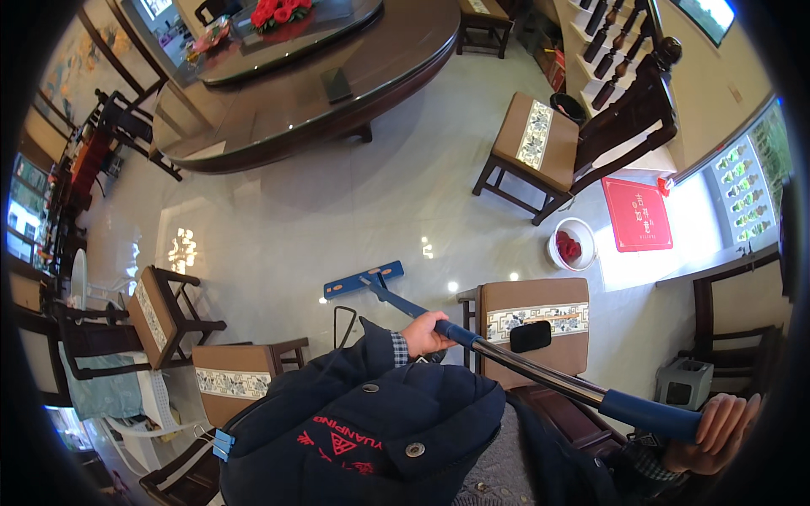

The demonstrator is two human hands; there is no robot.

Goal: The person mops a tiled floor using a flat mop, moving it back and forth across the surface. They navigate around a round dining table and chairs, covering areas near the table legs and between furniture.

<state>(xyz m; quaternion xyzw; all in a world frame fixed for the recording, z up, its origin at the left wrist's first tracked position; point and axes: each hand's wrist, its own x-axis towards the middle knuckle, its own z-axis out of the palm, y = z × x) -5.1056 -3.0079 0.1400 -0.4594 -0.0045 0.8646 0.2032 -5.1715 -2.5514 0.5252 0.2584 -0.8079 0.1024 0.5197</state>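
Dark padded jacket (371, 422) fills the lower view. Right hand (717, 430) fingers wrapped tight round the blue grip at the mop handle (540, 371) top; left hand (426, 333) fingers curled shut on the lower blue grip. Blue flat mop head (363, 280) lies on the glossy pale floor (337, 211), between cushioned chairs (531, 143), near the round dark worktop (337, 93).
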